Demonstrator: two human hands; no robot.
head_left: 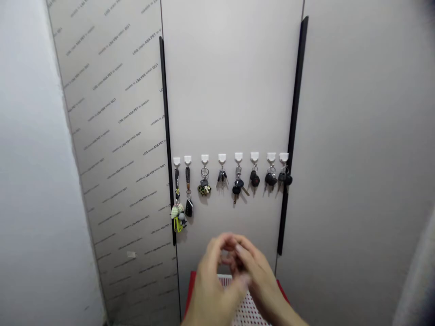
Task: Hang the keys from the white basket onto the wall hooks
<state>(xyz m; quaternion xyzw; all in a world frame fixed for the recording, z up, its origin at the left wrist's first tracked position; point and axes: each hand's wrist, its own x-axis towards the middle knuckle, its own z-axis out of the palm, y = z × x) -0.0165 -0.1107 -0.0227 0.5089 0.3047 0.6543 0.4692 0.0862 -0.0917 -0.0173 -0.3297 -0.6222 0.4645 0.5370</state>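
My left hand (209,280) and my right hand (260,276) meet at the bottom centre, fingertips pinched together around something small that is blurred and hidden by the fingers. Both hands hover over a red basket (191,283) with a white perforated inside. Above them, a row of several white hooks (238,157) is stuck on a grey cabinet door (231,81). Each hook carries keys. The leftmost bunch (178,217) has a yellow-green charm, beside it hangs a black fob (189,207), and further right hang dark car keys (238,186).
Tall black handles run down the door edges, one on the left (166,136) and one on the right (294,136). The left door panel (115,136) wears printed protective film. A plain wall (30,181) closes the left side.
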